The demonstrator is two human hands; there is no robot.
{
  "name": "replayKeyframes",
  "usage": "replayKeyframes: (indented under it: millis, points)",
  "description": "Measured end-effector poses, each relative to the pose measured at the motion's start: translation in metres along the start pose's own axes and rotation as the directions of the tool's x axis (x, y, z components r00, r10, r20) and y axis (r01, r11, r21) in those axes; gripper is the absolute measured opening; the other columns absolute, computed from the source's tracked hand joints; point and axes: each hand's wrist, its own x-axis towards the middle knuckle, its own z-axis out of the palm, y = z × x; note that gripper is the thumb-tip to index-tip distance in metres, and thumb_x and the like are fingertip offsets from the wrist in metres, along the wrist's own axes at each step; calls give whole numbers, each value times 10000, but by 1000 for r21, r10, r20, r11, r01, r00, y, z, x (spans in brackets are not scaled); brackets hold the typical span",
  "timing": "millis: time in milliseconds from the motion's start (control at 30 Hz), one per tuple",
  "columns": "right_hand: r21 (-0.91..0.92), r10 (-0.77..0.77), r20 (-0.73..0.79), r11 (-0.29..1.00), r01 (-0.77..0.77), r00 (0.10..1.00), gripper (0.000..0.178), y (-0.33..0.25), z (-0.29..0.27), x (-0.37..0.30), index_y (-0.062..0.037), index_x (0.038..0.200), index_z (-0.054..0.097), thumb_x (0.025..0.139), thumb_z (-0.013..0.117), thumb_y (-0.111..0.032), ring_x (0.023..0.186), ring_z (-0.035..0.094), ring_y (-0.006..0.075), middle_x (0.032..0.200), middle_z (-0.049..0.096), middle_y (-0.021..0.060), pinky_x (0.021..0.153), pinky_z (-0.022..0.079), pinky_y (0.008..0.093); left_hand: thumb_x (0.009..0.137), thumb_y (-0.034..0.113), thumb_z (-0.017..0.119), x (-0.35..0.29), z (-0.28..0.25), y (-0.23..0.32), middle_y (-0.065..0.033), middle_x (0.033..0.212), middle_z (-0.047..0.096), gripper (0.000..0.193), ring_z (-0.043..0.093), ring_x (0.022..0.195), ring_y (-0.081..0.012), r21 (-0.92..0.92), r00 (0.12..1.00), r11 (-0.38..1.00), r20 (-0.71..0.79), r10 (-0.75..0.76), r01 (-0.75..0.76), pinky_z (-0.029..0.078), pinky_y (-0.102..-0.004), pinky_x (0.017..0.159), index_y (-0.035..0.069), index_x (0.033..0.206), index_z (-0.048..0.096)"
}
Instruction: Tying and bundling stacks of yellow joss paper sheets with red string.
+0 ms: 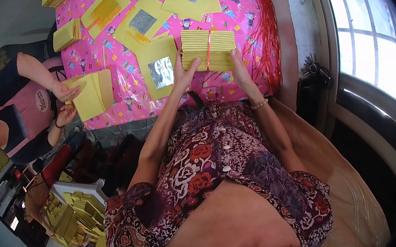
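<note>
A thick bundle of folded yellow joss paper (pixel 222 48) sits at the near side of the pink-covered table, with a red band running round its middle. My left hand (pixel 184 71) closes on its left end, thumb along the near side. At the opposite end, my right hand (pixel 240 67) presses with its thumb, so the bundle is held between both hands. Just left of my left hand lies a yellow sheet (pixel 167 46) bearing a silver foil square (pixel 161 72). My fingers on the far side of the bundle are partly hidden.
More foil-marked yellow sheets (pixel 144 24) overlap across the pink tablecloth (pixel 132 101). Red strands (pixel 264 23) hang along the table's right edge. On the left, a co-worker's hands (pixel 65 92) handle folded yellow paper (pixel 89 94). Yellow bundles (pixel 83 207) are stacked behind at lower left.
</note>
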Motion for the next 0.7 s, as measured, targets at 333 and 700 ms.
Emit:
replayKeyframes:
  millis: [333, 700]
  points:
    - [-22, -130, -197, 991, 128, 972, 398, 14, -9, -17, 28, 1285, 464, 985, 412, -228, 1101, 498, 141, 1192, 547, 86, 951, 385, 269, 813, 131, 700, -7, 10, 3, -105, 1044, 620, 406, 594, 948, -161, -32, 953, 998, -300, 42, -54, 463, -277, 859, -35, 1146, 538]
    - [-127, -219, -358, 975, 185, 908, 273, 12, -6, -16, 33, 1149, 553, 964, 455, -142, 961, 546, 104, 1053, 601, 62, 819, 453, 238, 829, 152, 685, -8, 24, 14, -99, 1056, 603, 379, 579, 953, -152, 55, 901, 994, -420, 109, -95, 459, -276, 843, -24, 1121, 518]
